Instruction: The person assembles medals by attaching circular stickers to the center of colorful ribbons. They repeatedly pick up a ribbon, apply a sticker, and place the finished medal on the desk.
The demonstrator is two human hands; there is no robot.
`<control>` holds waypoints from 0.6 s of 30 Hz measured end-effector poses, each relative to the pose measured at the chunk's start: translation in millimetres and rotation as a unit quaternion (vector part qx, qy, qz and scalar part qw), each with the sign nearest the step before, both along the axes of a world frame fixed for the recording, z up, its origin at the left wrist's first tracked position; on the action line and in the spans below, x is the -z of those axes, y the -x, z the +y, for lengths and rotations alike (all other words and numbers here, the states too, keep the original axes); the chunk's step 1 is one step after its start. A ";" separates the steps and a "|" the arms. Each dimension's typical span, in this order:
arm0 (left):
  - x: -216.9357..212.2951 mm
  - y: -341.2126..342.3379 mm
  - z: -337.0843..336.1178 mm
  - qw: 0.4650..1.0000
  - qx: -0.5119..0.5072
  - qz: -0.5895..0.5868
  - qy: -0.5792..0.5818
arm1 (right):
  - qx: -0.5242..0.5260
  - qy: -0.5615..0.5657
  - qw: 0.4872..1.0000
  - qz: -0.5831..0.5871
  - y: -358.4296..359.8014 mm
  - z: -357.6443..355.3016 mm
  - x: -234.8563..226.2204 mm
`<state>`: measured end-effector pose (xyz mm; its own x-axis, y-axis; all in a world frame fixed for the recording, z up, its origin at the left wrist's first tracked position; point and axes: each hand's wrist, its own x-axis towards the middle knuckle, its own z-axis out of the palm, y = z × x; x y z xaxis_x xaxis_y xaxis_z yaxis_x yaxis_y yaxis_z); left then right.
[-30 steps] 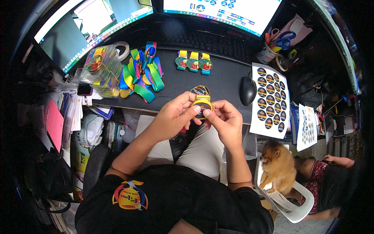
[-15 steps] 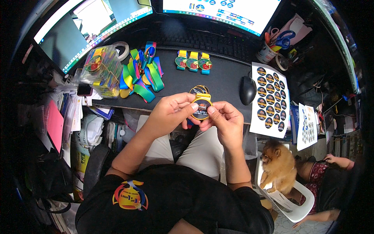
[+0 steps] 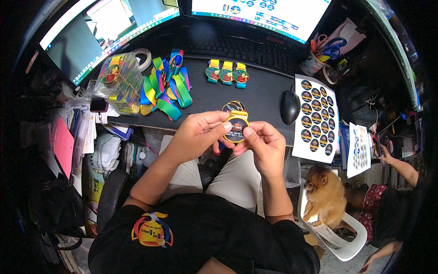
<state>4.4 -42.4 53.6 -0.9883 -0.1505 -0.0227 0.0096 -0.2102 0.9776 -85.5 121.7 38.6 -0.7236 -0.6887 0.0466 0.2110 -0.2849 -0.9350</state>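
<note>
In front of me, at the desk's near edge, a gold-rimmed round medal with a black printed face is held between both hands. My left hand pinches its left side, the thumb lying over the rim. My right hand grips the right side, thumb and fingertips on the edge. Just beyond it, partly covered, lie round dark pieces with gold rims. Farther back, three medals with green and red faces sit in a row, their ribbons folded.
Left of centre lie tangled multicoloured ribbons beside a clear box of packed medals. A black mouse and a sheet of round stickers are at right. A keyboard stands behind. A dog sits on a white chair.
My hands and the medal stay almost in place, with only a tiny shift. At the right, another person's arm has reached farther forward, toward the papers beside the desk.
</note>
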 end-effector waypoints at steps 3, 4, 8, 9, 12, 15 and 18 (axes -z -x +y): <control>0.8 -0.7 0.6 1.000 -0.009 -0.001 0.004 | 0.001 0.005 1.000 0.002 -1.0 -0.2 -0.1; 0.7 -0.7 0.6 1.000 -0.011 0.001 0.008 | 0.003 0.009 1.000 -0.002 -1.2 -0.5 -0.2; -0.5 -0.8 1.3 1.000 -0.015 0.002 0.013 | 0.019 0.003 1.000 0.007 -2.6 -1.2 -0.8; -1.1 -1.0 1.6 1.000 -0.015 0.004 0.012 | 0.018 0.004 1.000 0.008 -2.8 -1.4 -1.0; -2.2 -1.7 3.2 1.000 -0.013 0.007 0.026 | 0.019 0.007 1.000 0.008 -3.8 -1.3 -1.5; -1.7 -1.9 3.6 0.999 -0.012 0.013 0.034 | 0.021 0.009 1.000 0.010 -4.6 -1.1 -2.1; -0.3 -1.7 3.6 0.999 -0.020 0.015 0.047 | 0.020 0.004 1.000 0.005 -5.2 -0.2 -3.4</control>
